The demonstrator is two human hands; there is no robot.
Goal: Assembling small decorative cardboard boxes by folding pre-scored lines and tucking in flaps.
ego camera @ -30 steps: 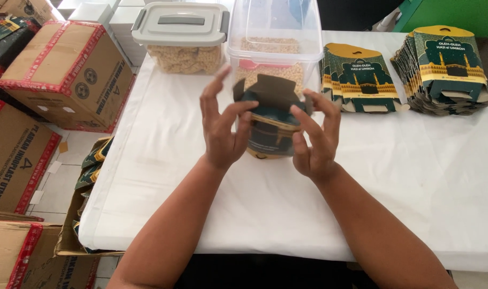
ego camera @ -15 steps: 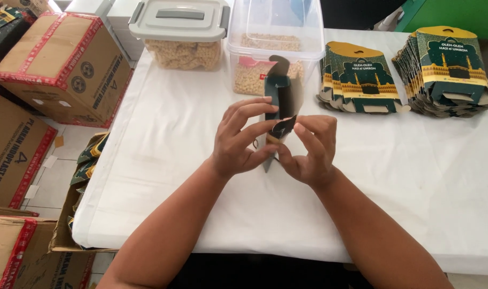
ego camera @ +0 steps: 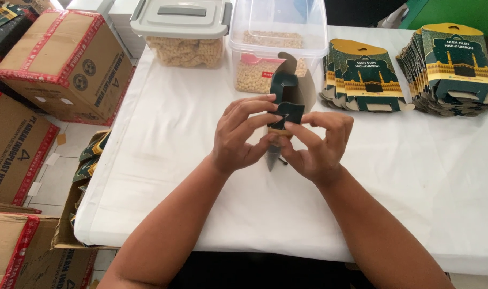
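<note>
Close in, left hand [ego camera: 241,136] and right hand [ego camera: 319,143] pinch 1 dark green carton [ego camera: 286,101], held edge-on above the white bench [ego camera: 174,160]. Risk, as I judge it: uneven finger pressure creases a flap. Beyond, the open clear tub [ego camera: 278,48] sits near enough to bump.

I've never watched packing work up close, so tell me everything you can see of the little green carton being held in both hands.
The small carton looks like thin printed card, dark green outside and plain pale inside. It is partly folded, standing roughly upright above the white table, with a rounded hanging tab at the top and a cut-out below it. The left hand and right hand pinch its lower flaps from either side. Its lowest corner pokes out beneath the fingers. Behind it stands a clear tub of pale round pieces.
</note>
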